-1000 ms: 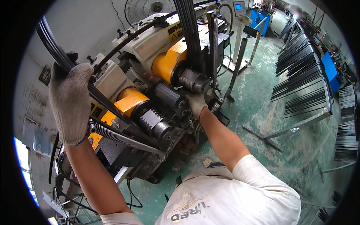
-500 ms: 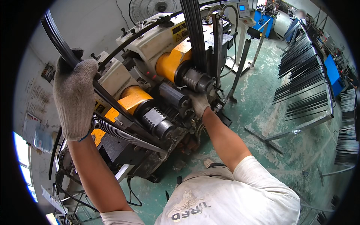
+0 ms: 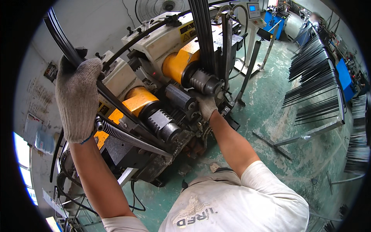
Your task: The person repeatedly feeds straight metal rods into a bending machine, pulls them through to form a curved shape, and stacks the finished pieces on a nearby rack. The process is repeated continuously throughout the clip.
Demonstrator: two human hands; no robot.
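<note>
My left hand (image 3: 78, 98), in a knitted grey glove, is closed round a bundle of long black rods (image 3: 62, 36). The bundle slants down past the hand into the near end of a bending machine (image 3: 148, 40). There it runs beside a toothed steel die (image 3: 160, 123) under an orange housing. My right hand (image 3: 207, 105), gloved too, reaches in below the second toothed die (image 3: 205, 80), right of a dark steel block (image 3: 180, 96). Its fingers are hidden behind the machine parts. A second bundle of black rods (image 3: 203, 36) stands upright beside that farther die.
A coil spring (image 3: 129, 138) stretches across the machine's near side. To the right, a metal rack (image 3: 340, 104) carries many black rods. A control panel (image 3: 253, 11) on a post and a large fan (image 3: 166, 5) stand behind. Farther off is another person (image 3: 313, 21).
The whole view has shifted very slightly. Both hands keep their places, the left still round the black rods and the right still in among the machine parts.
</note>
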